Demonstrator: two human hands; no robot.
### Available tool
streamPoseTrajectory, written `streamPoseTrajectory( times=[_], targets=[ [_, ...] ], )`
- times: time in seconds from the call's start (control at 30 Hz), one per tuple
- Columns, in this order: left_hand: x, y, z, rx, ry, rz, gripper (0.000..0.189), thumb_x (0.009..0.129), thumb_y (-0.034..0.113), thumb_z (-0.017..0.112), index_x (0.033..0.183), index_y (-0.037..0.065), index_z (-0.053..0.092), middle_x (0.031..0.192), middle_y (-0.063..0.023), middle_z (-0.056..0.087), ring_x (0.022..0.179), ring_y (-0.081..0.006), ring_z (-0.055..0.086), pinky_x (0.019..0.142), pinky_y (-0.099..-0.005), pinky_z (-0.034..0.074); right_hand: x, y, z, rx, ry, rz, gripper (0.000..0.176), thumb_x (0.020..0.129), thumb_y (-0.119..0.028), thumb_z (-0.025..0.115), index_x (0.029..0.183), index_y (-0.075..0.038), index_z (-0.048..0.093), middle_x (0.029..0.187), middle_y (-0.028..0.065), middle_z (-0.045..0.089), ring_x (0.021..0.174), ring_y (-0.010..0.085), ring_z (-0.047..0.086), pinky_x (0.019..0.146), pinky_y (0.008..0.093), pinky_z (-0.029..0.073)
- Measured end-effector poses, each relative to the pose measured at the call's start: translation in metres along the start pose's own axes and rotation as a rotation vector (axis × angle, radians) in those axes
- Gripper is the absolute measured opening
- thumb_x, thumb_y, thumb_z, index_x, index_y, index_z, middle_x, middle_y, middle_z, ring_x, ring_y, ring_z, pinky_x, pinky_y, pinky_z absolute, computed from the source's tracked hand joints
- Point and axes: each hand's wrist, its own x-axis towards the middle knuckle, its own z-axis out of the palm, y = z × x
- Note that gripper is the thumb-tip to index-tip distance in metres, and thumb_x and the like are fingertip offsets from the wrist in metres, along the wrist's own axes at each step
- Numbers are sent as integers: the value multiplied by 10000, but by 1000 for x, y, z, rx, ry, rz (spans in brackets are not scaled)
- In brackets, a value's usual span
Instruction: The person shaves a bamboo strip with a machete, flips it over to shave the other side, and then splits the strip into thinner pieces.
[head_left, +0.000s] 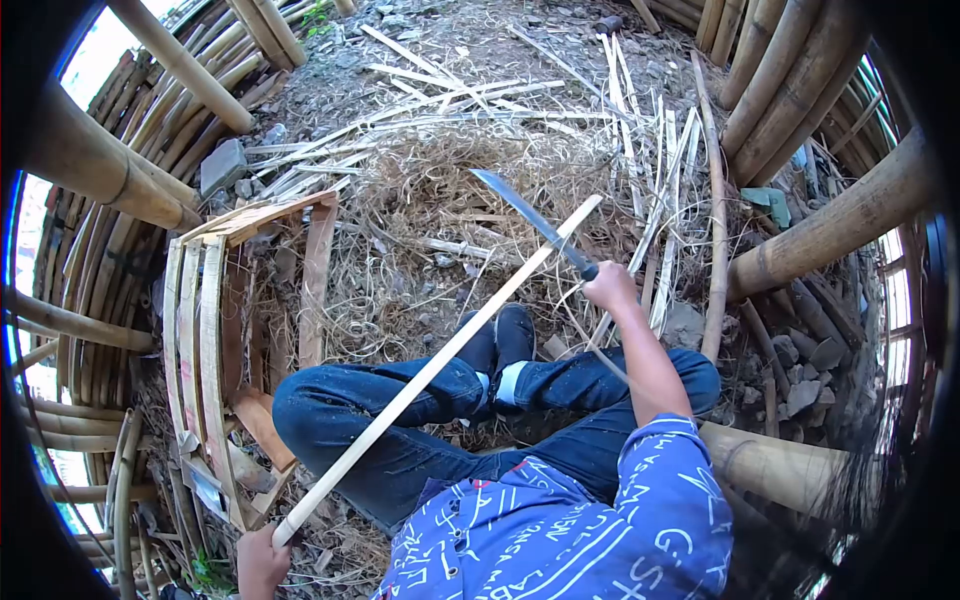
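A long pale bamboo strip runs diagonally across my crossed legs, from the lower left up to the upper right. My left hand is closed round its lower end. My right hand grips the dark handle of a long knife. The blade points up and to the left, and it crosses the strip near its upper end. A thin curled sliver hangs close to the blade and my right hand.
Split bamboo strips and fibre shavings cover the ground ahead. A wooden crate stands at my left. Thick bamboo poles rise on both sides. Stones lie at the right, and a grey block at the upper left.
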Motion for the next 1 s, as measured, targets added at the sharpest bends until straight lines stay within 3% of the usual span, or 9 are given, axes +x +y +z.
streamPoseTrajectory(
  times=[0.1, 0.2, 0.33, 0.47, 0.63, 0.77, 0.87, 0.9, 1.0],
  targets=[
    [2, 4, -6, 23, 69, 94, 162, 644, 145, 575, 708, 0, 609, 636, -259, 569, 659, -457, 582, 619, -506, 467, -7, -9, 5, 26, 47, -100, 247, 686, -238, 610, 835, -68, 709, 864, 222, 689, 847, 392, 670, 802, 471, 532],
    [10, -56, 12, -57, 46, 43, 159, 642, 135, 544, 683, -6, 606, 626, -266, 562, 641, -464, 577, 609, -509, 470, -10, -6, -15, -41, 17, -102, 244, 664, -212, 611, 833, -59, 699, 880, 218, 692, 874, 383, 673, 832, 462, 531],
    [14, -38, -2, -65, 41, 103, 191, 624, 144, 521, 653, -31, 592, 621, -277, 555, 636, -469, 581, 601, -513, 474, 17, 28, -17, -16, 57, 137, 285, 667, -236, 637, 872, -52, 712, 938, 223, 695, 906, 347, 682, 819, 428, 542],
    [32, -81, 16, -15, -185, 73, 182, 612, 138, 518, 635, -26, 593, 633, -287, 557, 650, -471, 591, 609, -501, 488, 41, 54, -15, -17, 112, 221, 294, 679, -243, 632, 873, -36, 710, 956, 228, 693, 928, 355, 677, 820, 438, 538],
    [24, -66, 14, -15, -127, 8, 184, 626, 140, 525, 648, -25, 601, 640, -280, 561, 652, -477, 576, 614, -497, 492, 51, 60, -48, -76, 112, 238, 347, 691, -260, 625, 926, -18, 709, 969, 234, 691, 941, 371, 671, 844, 442, 528],
    [18, -121, 51, 62, -24, 149, 151, 652, 152, 556, 640, 15, 617, 657, -252, 582, 693, -468, 568, 675, -513, 478, 67, 69, -58, -173, 92, 209, 365, 692, -264, 630, 936, -4, 707, 990, 239, 686, 962, 369, 667, 855, 441, 524],
    [-22, -162, 45, 123, -31, -13, 163, 648, 169, 562, 682, 38, 653, 736, -241, 610, 759, -448, 584, 714, -510, 484, 54, 55, -95, -111, 206, 351, 385, 690, -266, 638, 944, 15, 709, 1009, 248, 681, 988, 385, 658, 863, 424, 525],
    [-36, -173, 40, 146, -31, -67, 171, 647, 174, 564, 696, 45, 666, 762, -237, 619, 781, -441, 589, 728, -508, 487, 76, 99, -86, -96, 215, 394, 527, 712, -448, 711, 964, 14, 707, 985, 271, 673, 951, 385, 667, 816, 421, 521],
    [-63, -126, 26, 118, -84, -253, 189, 647, 184, 562, 716, 59, 686, 778, -238, 628, 803, -437, 594, 740, -506, 488, 98, 186, -68, 161, 398, 192, 513, 696, -414, 731, 824, 80, 683, 782, 269, 672, 782, 365, 686, 689, 437, 511]
  ],
)
